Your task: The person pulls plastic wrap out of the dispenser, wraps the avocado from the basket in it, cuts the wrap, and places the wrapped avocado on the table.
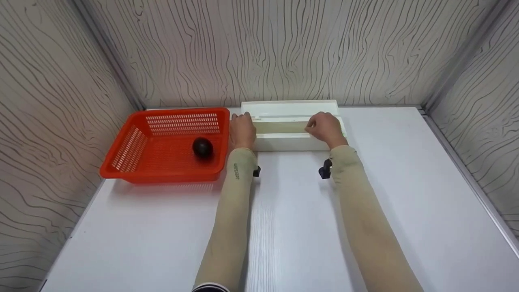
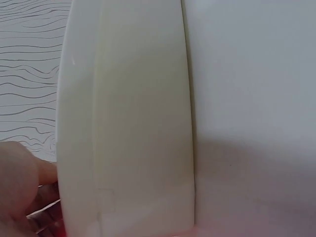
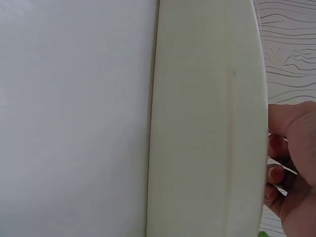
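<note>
A long white box (image 1: 292, 143) stands at the back of the table with its lid (image 1: 290, 108) tipped back. A pale cream strip (image 1: 279, 127) shows inside it. At the box's left end is my left hand (image 1: 242, 129), knuckles up and fingers bent down. My right hand (image 1: 324, 126) is over the right end, thumb and fingertips close together above the opening. Both wrist views show the box's front wall (image 2: 143, 118) close up, with curled fingers (image 3: 275, 173) behind its edge. I cannot tell whether either hand pinches something thin there.
A red plastic basket (image 1: 162, 177) with slotted walls stands left of the box, close to my left hand. In it lies a dark, egg-shaped fruit (image 1: 202, 148), like an avocado. A wood-patterned wall (image 1: 284, 52) rises right behind the box.
</note>
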Demonstrator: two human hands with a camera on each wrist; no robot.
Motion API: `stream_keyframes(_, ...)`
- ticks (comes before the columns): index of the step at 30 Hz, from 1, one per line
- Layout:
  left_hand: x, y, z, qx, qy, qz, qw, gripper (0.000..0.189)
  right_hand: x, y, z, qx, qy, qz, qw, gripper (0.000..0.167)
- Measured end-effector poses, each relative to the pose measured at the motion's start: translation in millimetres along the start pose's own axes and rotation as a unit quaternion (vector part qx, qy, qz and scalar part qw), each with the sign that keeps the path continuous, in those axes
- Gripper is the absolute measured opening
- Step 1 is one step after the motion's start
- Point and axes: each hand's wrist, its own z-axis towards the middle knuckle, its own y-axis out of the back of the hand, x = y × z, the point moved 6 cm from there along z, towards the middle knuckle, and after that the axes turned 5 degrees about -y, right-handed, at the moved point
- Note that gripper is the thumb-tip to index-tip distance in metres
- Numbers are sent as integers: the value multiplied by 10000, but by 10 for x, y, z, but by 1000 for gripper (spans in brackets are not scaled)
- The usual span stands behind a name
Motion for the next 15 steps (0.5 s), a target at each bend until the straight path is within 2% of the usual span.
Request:
stream_keyframes(7,3,-2,-1,19,-13,-127,9999,22,-192,96,-20,59,22,-256,9997,22)
stream_keyframes(15,-4,-2,11,44,-21,-27,10000,22,-232,85,-47,47,353,-440,9984,18)
